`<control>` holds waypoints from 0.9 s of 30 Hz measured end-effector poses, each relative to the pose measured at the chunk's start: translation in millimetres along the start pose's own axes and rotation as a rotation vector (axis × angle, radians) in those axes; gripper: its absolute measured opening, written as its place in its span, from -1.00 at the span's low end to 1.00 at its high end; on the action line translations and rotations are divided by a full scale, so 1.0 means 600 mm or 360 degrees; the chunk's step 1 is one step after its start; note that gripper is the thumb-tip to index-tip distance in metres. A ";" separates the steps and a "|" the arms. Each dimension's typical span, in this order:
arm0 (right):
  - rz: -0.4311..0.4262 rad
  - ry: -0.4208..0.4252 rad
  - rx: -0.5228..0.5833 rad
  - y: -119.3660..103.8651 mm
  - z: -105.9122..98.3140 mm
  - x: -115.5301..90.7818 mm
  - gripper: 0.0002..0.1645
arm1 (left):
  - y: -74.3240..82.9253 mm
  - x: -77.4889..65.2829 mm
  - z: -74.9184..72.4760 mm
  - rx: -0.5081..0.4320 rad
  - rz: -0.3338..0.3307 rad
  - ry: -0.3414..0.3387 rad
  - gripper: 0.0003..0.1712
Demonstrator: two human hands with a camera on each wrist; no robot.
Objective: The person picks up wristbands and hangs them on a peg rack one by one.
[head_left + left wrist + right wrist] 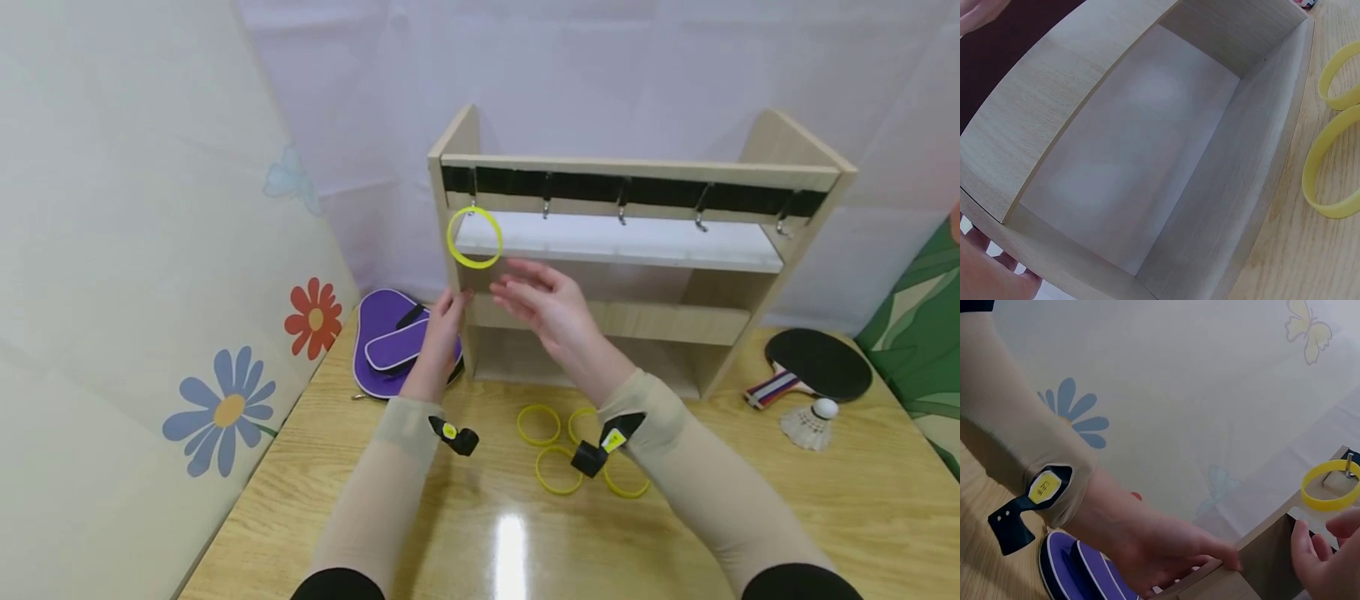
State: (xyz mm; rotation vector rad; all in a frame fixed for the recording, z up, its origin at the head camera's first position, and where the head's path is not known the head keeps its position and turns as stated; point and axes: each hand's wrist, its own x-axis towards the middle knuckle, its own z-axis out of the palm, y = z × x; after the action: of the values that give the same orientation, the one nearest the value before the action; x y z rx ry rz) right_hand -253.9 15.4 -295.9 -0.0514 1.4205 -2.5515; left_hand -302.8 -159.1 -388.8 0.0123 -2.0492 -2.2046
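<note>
A yellow ring (475,266) hangs from the leftmost metal hook of a small wooden shelf (611,321). My left hand (438,342) grips the shelf's left side panel; in the right wrist view its thumb lies over the front edge while the other fingers sit along the outer face. Just below and right of the hanging ring, my right hand (551,308) is apart from it, fingers loosely extended and holding nothing. Several more yellow rings (558,492) lie on the table before the shelf, partly covered by my right wrist's camera.
More metal hooks (622,208) line the black strip (585,185) rightward. A purple case (375,383) leans behind my left hand. To the shelf's right lie a table tennis paddle (821,362) and a shuttlecock (808,427). Flower-printed fabric (112,250) hangs at the left.
</note>
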 end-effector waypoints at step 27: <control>0.0052 -0.0085 -0.0633 0.035 -0.193 -0.065 -0.40 | 0.000 -0.003 0.000 -0.0012 0.0006 -0.0026 -0.43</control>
State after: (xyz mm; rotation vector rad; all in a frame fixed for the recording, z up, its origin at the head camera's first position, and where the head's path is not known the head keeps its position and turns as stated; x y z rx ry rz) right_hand -228.0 109.7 -372.0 -0.1572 1.8653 -2.1862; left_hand -301.1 -158.9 -388.8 -0.0101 -2.0475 -2.2174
